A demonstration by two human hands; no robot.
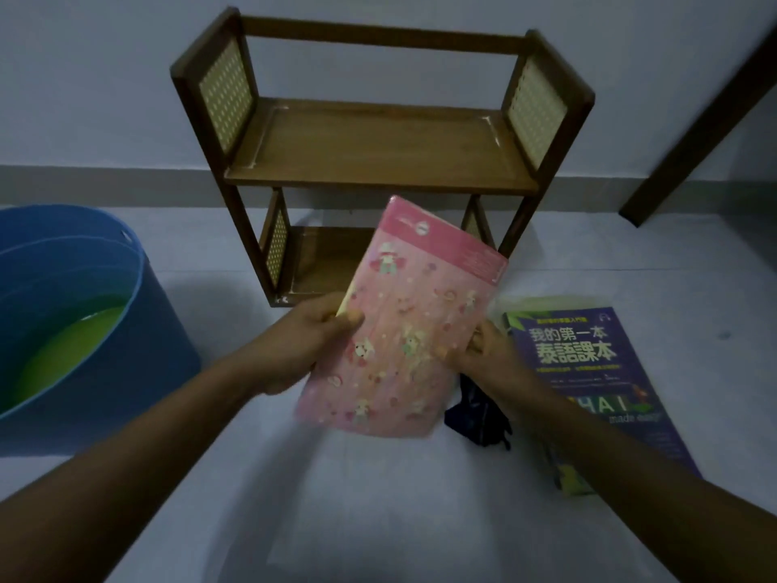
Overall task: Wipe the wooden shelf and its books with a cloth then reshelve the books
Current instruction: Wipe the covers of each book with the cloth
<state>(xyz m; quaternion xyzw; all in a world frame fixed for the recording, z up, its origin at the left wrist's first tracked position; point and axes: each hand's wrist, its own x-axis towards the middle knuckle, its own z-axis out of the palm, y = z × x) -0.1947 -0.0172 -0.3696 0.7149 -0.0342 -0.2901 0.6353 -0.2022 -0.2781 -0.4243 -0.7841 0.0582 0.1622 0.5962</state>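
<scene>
A small two-tier wooden shelf [378, 140] with woven side panels stands against the wall, both tiers bare. I hold a pink book [399, 326] with cartoon figures, tilted, in front of its lower tier. My left hand [319, 334] grips the book's left edge and my right hand [479, 351] grips its right edge. A dark blue cloth [479, 418] lies crumpled on the floor under my right wrist. A purple language book [597, 372] lies flat on the floor at the right, on top of another book whose green edge shows.
A blue bucket [126, 342] holding greenish liquid stands on the floor at the left. A dark wooden beam [693, 107] leans along the wall at the upper right. The floor is pale and the light is dim.
</scene>
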